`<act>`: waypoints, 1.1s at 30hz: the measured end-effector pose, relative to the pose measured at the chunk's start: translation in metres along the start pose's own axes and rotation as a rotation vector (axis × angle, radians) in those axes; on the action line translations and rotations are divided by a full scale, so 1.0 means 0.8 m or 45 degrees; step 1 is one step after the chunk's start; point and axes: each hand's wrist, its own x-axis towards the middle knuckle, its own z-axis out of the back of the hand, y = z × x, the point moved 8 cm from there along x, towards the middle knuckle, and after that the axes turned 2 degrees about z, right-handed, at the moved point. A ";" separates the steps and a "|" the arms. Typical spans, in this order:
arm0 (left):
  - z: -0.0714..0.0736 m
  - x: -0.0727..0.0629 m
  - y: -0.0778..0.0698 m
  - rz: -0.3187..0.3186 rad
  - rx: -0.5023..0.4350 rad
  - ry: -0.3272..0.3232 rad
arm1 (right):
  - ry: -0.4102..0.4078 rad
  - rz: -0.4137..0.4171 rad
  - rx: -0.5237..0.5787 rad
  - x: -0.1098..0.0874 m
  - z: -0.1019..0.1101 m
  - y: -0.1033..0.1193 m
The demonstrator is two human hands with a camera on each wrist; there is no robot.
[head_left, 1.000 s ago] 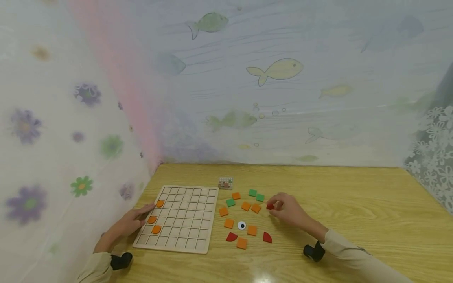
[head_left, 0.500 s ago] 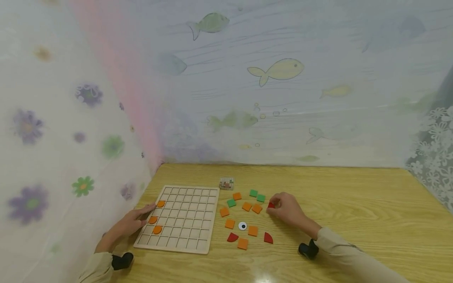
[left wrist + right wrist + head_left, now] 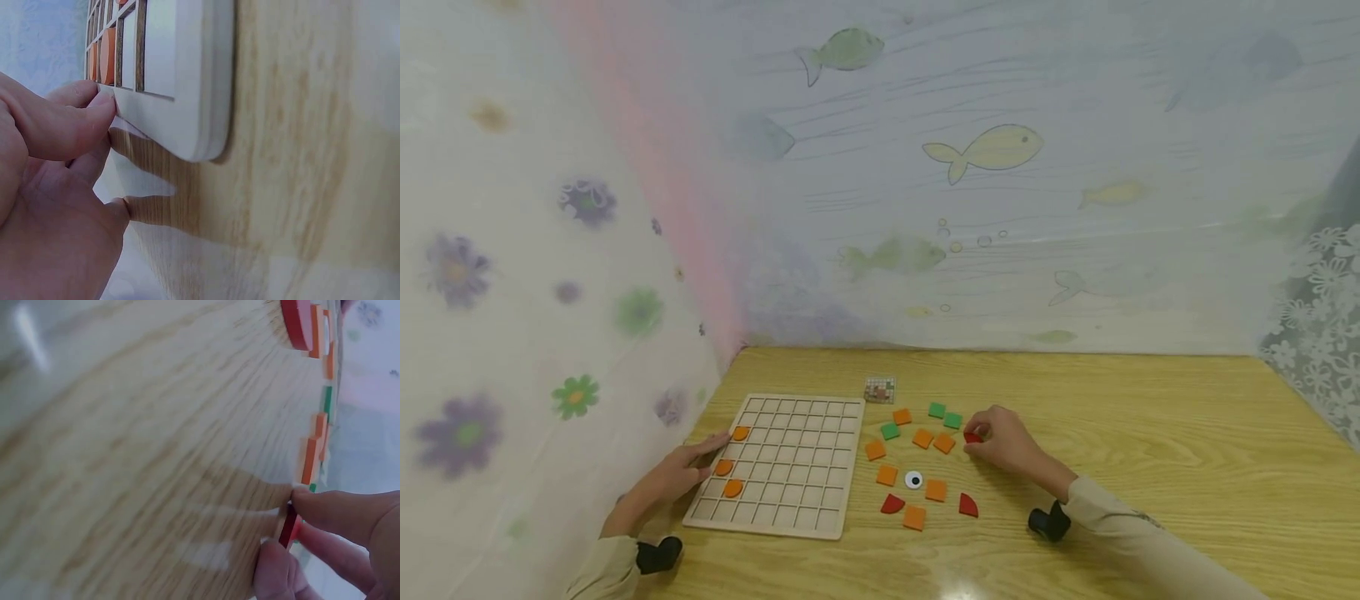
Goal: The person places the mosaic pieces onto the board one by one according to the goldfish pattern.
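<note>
A pale wooden grid board (image 3: 775, 527) lies at the left of the table in the head view, with three round orange pieces (image 3: 733, 488) in its left part. My left hand (image 3: 676, 472) rests at the board's left edge, fingers extended. In the left wrist view the thumb (image 3: 94, 119) touches the board's rim. My right hand (image 3: 1006, 440) is low over the table, right of the loose pieces. Between its thumb and fingers it pinches a red quarter-circle tile (image 3: 289, 526), partly hidden by the fingertips in the head view.
Between board and right hand lie several orange square tiles (image 3: 936, 490), three green tiles (image 3: 937, 410), two more red quarter-circle tiles (image 3: 968, 505) and a googly eye piece (image 3: 913, 480). A small pattern card (image 3: 880, 390) lies behind them. A wall sheet with fish (image 3: 1003, 148) borders the table's back.
My right wrist and forearm have swung slightly left while the fingers stay at the same spot with the red tile, which now looks flatter. The left hand and board have not moved.
</note>
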 end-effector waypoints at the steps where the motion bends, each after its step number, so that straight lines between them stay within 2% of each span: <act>1: 0.000 0.000 -0.001 -0.007 0.001 -0.001 | 0.011 0.029 0.010 0.000 0.000 0.002; 7: 0.000 -0.002 -0.002 -0.003 0.005 -0.015 | 0.054 0.125 0.033 0.003 -0.004 0.010; 15: -0.001 -0.003 -0.006 -0.021 0.013 -0.008 | 0.099 0.121 0.085 0.005 -0.009 0.012; 19: 0.001 -0.001 -0.003 -0.007 -0.009 0.011 | 0.107 0.150 0.071 0.008 -0.010 0.015; 26: 0.003 0.001 0.001 0.022 -0.032 0.001 | 0.143 0.262 0.023 0.014 -0.017 0.021; 33: 0.000 -0.002 -0.004 0.039 -0.061 0.006 | 0.155 0.250 0.012 0.015 -0.022 0.014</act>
